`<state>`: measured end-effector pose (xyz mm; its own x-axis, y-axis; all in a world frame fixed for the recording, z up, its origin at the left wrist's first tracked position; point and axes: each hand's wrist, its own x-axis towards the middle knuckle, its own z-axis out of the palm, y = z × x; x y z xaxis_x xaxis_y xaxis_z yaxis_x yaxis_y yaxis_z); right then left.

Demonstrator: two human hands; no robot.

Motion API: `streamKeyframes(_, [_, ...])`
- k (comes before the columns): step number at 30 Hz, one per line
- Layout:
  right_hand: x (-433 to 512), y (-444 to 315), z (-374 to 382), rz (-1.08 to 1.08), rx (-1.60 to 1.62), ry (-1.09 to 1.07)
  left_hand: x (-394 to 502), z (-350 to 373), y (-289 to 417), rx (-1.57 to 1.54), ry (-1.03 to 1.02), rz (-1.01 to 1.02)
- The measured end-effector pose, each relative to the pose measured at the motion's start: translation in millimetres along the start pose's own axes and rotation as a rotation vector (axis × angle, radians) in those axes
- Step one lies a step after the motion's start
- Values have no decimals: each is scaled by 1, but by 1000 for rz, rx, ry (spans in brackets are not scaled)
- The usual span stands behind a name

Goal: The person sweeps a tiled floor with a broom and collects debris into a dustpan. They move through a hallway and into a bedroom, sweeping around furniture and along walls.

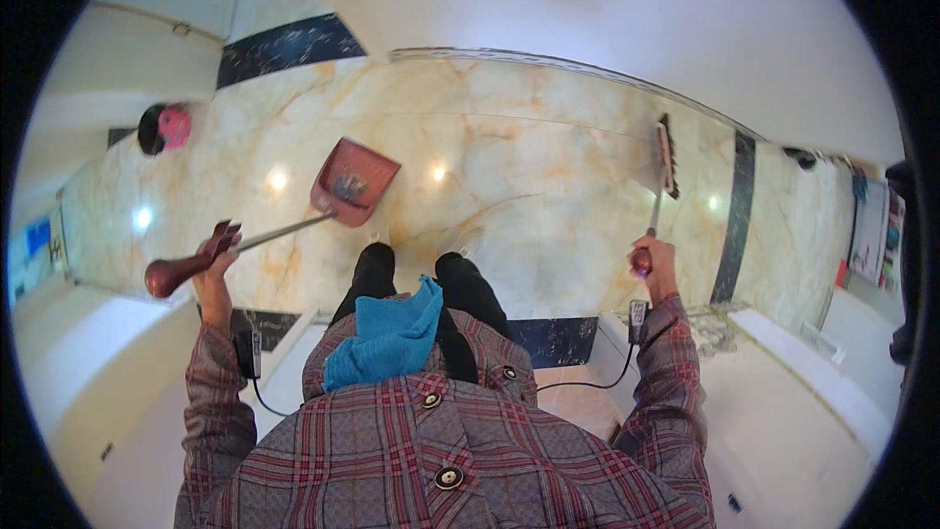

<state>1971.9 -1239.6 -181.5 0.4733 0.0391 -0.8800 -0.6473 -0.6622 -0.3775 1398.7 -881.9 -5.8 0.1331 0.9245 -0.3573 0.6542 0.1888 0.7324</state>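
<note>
My left hand (214,272) is closed round the dark red handle of a long-handled dustpan (374,173). The pan is low over or on the marble-look floor, ahead of my feet, with some greyish debris inside. In my right hand (655,264) is the handle of a long broom (665,158). Its head with dark bristles is near the floor to the right, close to the wall; whether the bristles touch the floor I cannot tell. Dustpan and broom head are well apart.
A white wall (587,7) runs along the far side. A pink and black object (173,128) sits on the floor at left. Dark stone strips (734,213) cross the glossy floor (499,213). A blue cloth (389,334) hangs at my waist. Cabled devices (637,321) are by both wrists.
</note>
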Motion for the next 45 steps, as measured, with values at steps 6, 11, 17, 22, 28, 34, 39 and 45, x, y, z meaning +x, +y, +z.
streamKeyframes(6, [42, -7, 52, -14, 15, -109, -3, 9, -3, -59, 75, -46])
streamKeyframes(11, [6, 53, 98, 96, -134, -269, 0, 10, -6, 3, 53, 3])
streamKeyframes(17, [-74, 151, 104, 196, -349, -363, 12, -1, -39, -52, 48, 41])
streamKeyframes(22, [-159, 235, 98, -88, -658, -365, 19, -23, -58, -65, 33, 60])
streamKeyframes(28, [-232, 304, 76, -122, -821, -385, 15, -47, -70, -62, -28, -32])
streamKeyframes(34, [-294, 265, 111, -122, -768, -378, 15, -83, -88, -152, -5, 9])
streamKeyframes(39, [-317, 141, 181, -91, -529, -383, 15, -98, -91, -169, 27, -79])
streamKeyframes(45, [-216, 76, 232, -38, -560, -302, 9, -97, -74, -273, 121, -85])
